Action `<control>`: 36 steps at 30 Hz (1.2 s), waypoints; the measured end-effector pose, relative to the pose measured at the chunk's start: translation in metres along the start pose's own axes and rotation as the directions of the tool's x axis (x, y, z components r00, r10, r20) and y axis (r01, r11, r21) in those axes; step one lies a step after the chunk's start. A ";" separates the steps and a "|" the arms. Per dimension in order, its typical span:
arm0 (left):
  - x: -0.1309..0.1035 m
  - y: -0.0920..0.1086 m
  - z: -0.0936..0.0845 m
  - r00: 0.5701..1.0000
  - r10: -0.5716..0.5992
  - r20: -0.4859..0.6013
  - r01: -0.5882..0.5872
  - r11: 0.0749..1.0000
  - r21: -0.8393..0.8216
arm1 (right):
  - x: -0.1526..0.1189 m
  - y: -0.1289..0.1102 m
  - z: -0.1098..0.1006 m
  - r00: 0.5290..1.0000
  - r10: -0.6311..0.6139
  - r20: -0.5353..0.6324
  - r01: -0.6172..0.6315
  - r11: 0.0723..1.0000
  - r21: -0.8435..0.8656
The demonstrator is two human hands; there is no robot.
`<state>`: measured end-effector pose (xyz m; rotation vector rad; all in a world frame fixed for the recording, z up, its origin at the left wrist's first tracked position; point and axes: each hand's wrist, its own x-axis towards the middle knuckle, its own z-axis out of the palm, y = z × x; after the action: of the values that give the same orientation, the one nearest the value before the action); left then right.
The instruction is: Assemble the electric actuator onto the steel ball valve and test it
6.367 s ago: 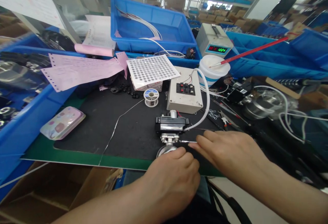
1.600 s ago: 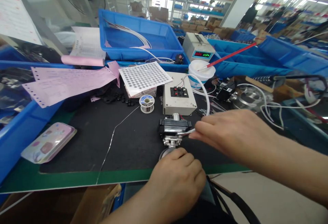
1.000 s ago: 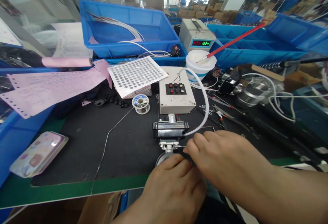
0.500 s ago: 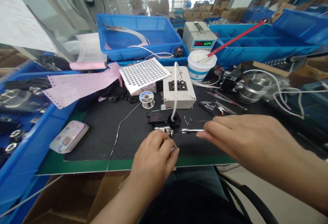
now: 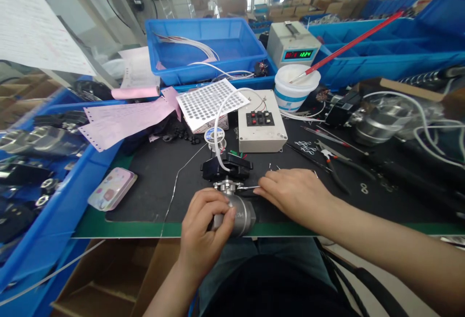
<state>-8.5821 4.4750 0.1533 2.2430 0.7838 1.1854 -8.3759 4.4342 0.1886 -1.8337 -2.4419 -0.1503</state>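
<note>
A steel ball valve (image 5: 242,214) lies near the bench's front edge, with a black actuator (image 5: 227,167) joined to its far side. My left hand (image 5: 209,225) is closed around the left part of the valve, thumb and fingers on the metal. In my right hand (image 5: 288,188) is a thin metal wrench (image 5: 247,188), its tip at the bolts of the mounting flange (image 5: 227,186) between valve and actuator. Most of the wrench is hidden by my fingers. A white cable (image 5: 217,133) arches up from the actuator.
Behind the actuator stand a switch box (image 5: 263,128), a solder spool (image 5: 215,138) and a white tub (image 5: 296,92) holding a red-handled brush. Pliers (image 5: 336,164) and tweezers lie at the right. A small tin (image 5: 112,188) is at the left, beside a blue bin (image 5: 72,181).
The valve and actuator have turned, bringing the valve body into view beside my left hand. My right hand has moved left and brought the wrench to the flange bolts.
</note>
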 end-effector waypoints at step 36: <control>-0.021 -0.010 -0.004 0.953 -0.028 0.303 -0.039 0.977 0.211 | -0.042 -0.034 0.006 0.883 0.396 0.252 -0.283 0.022 0.959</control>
<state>-8.5979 4.4685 0.1370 2.5249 0.8115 0.7564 -8.3969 4.3858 0.1766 -1.4399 -1.1205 1.1617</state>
